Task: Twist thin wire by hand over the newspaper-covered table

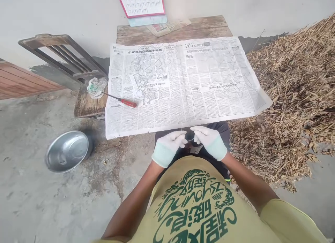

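- The thin wire (190, 140) spanned the gap above the dark trousers (222, 131), near the surface's (206, 27) edge, the gloved left grip (171, 142) and right grip (208, 137) seemingly pinched on it.
- Smooth glove fabric (162, 154) could have let it slip or kink.
- Its ends were hard to trace.
- A nudged newspaper (162, 115) could have shifted the wire rings (148, 66), blurred into the print.
- The calendar (142, 2) was cut off on top.
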A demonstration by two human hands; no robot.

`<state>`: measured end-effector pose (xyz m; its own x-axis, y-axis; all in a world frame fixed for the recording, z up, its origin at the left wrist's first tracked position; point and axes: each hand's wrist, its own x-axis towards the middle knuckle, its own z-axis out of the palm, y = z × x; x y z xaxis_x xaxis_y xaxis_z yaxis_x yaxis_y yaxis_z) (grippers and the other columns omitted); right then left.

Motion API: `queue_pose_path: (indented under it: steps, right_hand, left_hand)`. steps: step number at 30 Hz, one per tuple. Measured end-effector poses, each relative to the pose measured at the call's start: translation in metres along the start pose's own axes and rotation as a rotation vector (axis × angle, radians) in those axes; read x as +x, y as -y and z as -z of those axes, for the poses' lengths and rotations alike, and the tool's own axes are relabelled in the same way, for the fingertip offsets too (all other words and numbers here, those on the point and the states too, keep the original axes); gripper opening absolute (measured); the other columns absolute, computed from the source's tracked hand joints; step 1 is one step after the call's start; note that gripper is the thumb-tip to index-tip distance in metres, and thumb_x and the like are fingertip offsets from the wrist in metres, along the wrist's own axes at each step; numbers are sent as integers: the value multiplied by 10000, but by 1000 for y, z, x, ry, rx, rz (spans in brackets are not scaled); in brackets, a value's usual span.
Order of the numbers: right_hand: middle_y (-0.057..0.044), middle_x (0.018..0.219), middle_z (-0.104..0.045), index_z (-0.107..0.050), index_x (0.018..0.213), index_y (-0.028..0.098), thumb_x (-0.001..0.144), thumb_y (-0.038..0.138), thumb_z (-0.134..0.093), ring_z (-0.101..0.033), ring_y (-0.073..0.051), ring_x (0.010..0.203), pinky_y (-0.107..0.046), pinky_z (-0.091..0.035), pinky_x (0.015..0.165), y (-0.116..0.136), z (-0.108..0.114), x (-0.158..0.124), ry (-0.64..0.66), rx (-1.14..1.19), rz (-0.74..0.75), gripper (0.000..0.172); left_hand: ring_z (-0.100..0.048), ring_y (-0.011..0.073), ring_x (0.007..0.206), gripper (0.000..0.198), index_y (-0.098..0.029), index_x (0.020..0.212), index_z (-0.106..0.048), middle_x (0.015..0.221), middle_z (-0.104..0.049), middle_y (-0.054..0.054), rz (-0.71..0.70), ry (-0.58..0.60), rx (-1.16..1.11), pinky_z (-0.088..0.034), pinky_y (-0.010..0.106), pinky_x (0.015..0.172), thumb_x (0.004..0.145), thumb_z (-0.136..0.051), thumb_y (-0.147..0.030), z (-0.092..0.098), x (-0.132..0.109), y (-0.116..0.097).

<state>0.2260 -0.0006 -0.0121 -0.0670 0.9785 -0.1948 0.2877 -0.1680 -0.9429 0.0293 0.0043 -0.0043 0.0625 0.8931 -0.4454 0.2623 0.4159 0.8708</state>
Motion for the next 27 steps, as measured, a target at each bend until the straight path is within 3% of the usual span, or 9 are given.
queue_pose_path:
  steps: [8,14,18,21,27]
  right_hand:
    - [-50,976,-800,-814,1026,236,1034,256,-559,-743,-208,915,-330,-539,892,-1,5,3,-110,-390,287,256]
    - [-19,705,-637,-655,704,230,1034,206,-498,-603,-189,709,-317,-447,719,21,32,26,-59,-666,305,366]
    - [6,624,-523,-549,653,222,997,248,-495,-493,-173,616,-306,-381,610,48,72,82,-148,-606,202,349]
    - [0,627,-531,-598,741,208,970,246,-499,-485,-169,599,-303,-372,575,65,99,144,-243,-646,131,252]
    - [-50,654,-559,-593,761,175,982,201,-511,-519,-190,644,-333,-409,635,78,118,261,-282,-825,50,237]
  left_hand:
    - [-708,163,624,355,-191,1038,-830,747,-793,16,-39,-55,52,-613,320,748,878,-646,-448,1,3,-6]
    - [-746,186,682,473,-168,1163,-800,807,-812,34,-121,-88,68,-623,346,792,922,-576,-508,5,7,-17]
    - [-761,206,744,490,-187,1152,-803,839,-820,40,-139,-127,113,-618,380,868,948,-555,-557,15,5,-13]
    - [-753,216,749,475,-199,1110,-814,822,-812,41,-105,-114,113,-616,387,873,945,-564,-568,18,3,2]
    - [-742,228,754,591,-178,1185,-798,870,-811,62,-8,-78,57,-616,420,886,925,-559,-651,15,-6,39]
